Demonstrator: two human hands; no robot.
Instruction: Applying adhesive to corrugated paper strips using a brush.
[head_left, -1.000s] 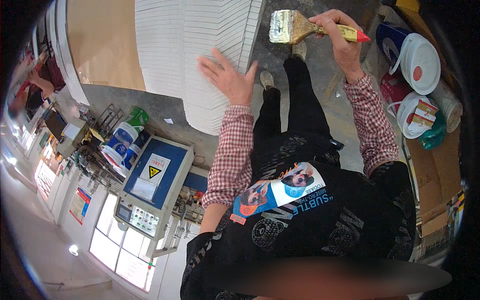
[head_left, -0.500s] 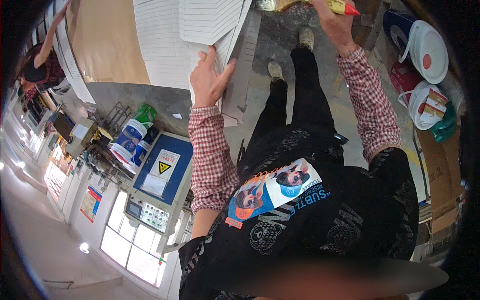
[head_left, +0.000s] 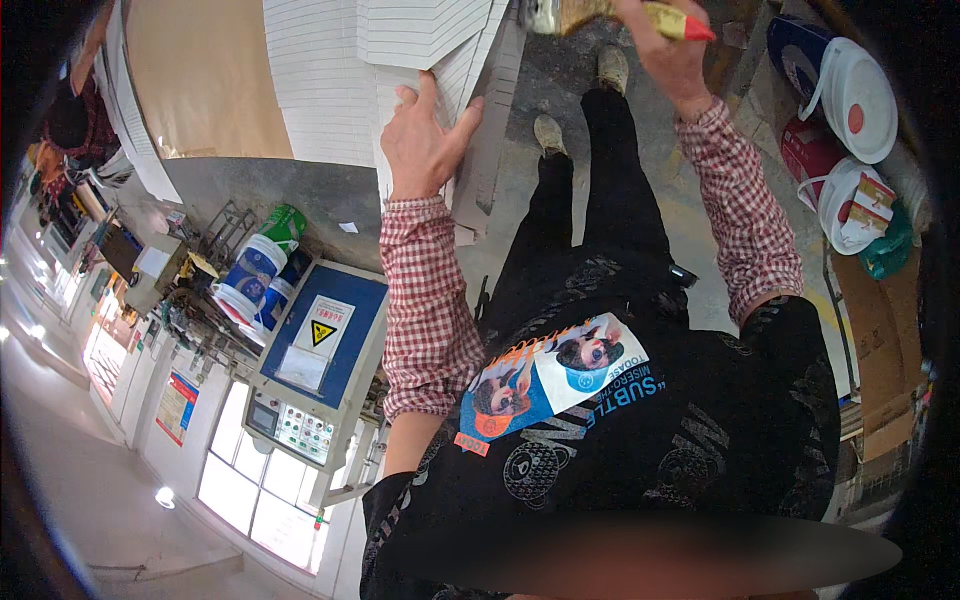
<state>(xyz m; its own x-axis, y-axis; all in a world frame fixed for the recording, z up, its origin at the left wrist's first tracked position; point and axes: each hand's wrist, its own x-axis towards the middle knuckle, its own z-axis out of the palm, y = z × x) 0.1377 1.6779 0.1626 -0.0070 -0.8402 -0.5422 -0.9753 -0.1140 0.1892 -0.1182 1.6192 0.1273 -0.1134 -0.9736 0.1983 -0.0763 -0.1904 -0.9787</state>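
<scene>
My left hand (head_left: pixel 425 140) lies on a layered pile of white sheets (head_left: pixel 330 95) with fanned, stepped edges. Its index finger is stretched out and its thumb stands apart, pressing near the pile's right-hand edge. At the top, my right hand (head_left: pixel 675 60) is closed round a paintbrush (head_left: pixel 678 20) with a yellow, red-tipped handle. The brush points left, toward the sheets, and its far end is partly cut off by the picture's upper edge. A sheet of brown paper or board (head_left: pixel 200 85) adjoins the white sheets on the left.
To the right stand lidded buckets, one blue and white (head_left: pixel 855 100), one red and white (head_left: pixel 850 205), beside flattened cardboard (head_left: pixel 885 350). A blue-topped machine (head_left: pixel 325 340) with a control panel is at the left, near more buckets (head_left: pixel 250 275). Another person (head_left: pixel 75 120) is at the far left.
My right hand and the paintbrush have shifted slightly, with the red tip a little lower. My left hand stays on the sheets, a bit higher in the picture. The person at left has moved.
</scene>
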